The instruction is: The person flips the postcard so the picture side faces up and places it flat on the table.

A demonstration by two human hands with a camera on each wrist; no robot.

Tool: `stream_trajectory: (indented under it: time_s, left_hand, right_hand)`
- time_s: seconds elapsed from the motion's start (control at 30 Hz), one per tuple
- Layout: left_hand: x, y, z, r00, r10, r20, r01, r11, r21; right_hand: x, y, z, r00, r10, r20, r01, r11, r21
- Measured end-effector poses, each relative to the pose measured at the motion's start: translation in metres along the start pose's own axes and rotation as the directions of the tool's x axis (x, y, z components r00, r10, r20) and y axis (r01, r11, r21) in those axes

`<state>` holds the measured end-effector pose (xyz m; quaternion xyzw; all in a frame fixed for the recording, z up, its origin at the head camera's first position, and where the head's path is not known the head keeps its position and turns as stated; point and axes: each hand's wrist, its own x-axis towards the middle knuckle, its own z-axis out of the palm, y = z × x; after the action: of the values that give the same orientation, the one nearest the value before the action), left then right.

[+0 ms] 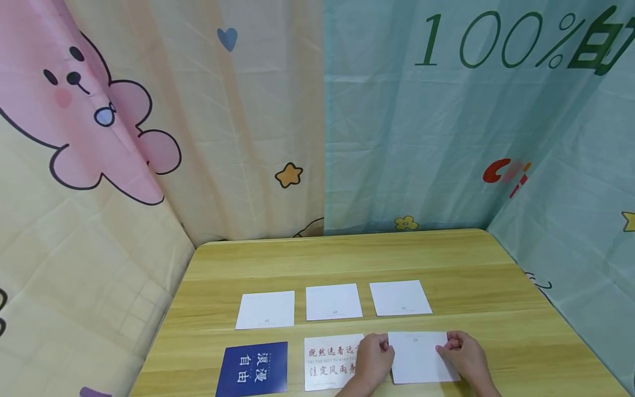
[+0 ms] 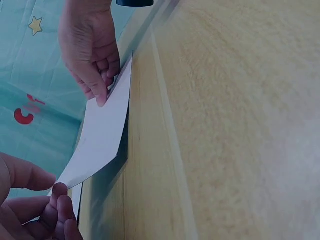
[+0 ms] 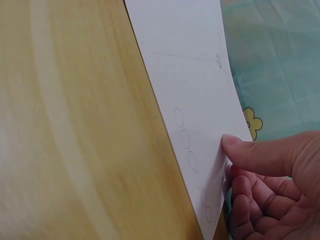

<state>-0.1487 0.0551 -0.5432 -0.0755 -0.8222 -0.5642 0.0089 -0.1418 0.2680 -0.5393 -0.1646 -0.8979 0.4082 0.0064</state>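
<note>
A white postcard (image 1: pixel 421 361) is pinched by both hands at its left and right edges, at the front right of the table. My left hand (image 1: pixel 372 358) grips its left edge; my right hand (image 1: pixel 468 355) pinches the right edge, thumb on top. In the left wrist view the postcard (image 2: pixel 102 132) bows slightly above the wood. Its face in the right wrist view shows a row of small printed ovals and a dotted line. Just left lies a card with red Chinese characters (image 1: pixel 327 370), partly covered by my left hand.
A dark blue card with white characters (image 1: pixel 253 368) lies at the front left of the wooden table (image 1: pixel 347 259). Behind, three white cards lie in a row: left (image 1: pixel 265 310), middle (image 1: pixel 333 302) and right (image 1: pixel 401 298). Printed curtains (image 1: pixel 397 138) hang around the table.
</note>
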Motion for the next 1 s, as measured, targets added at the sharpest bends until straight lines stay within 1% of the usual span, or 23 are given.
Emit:
stream_trajectory:
  time_s: [0.13,0.27,0.47,0.6,0.73,0.83,1.0]
  left_hand:
    - [-0.0008,0.0038,-0.0011,0.997,-0.066,0.043,0.067,0.997,-0.028]
    - [-0.0013,0.0042,-0.0004,0.994,-0.095,0.062,0.098,0.994,-0.055]
    - [-0.0017,0.0032,0.0002,0.993,-0.1,0.06,0.103,0.993,-0.054]
    - [-0.0021,0.0024,-0.0001,0.993,-0.107,0.052,0.109,0.993,-0.05]
    - [-0.002,0.0005,-0.0002,0.992,-0.112,0.063,0.116,0.992,-0.059]
    - [-0.001,0.0,-0.0003,0.992,-0.108,0.072,0.113,0.99,-0.081]
    - [0.001,0.0008,-0.0013,0.995,-0.093,0.048,0.097,0.991,-0.09]
  right_hand:
    - [-0.001,-0.0002,0.001,1.0,-0.009,-0.012,0.009,1.0,0.004]
    - [-0.0011,-0.0001,0.0015,1.0,-0.015,-0.02,0.015,1.0,0.007]
    - [0.0004,0.0027,0.0023,1.0,-0.01,-0.028,0.01,1.0,0.026]
    - [0.0005,0.0023,0.0019,1.0,-0.008,-0.025,0.008,1.0,0.02]
    - [0.0001,0.0014,0.0003,1.0,-0.003,-0.017,0.003,1.0,0.014]
    - [0.0004,0.0033,-0.0014,1.0,-0.003,-0.009,0.003,0.999,0.034]
    - [0.0014,0.0024,-0.0043,1.0,-0.004,-0.014,0.006,0.997,0.082]
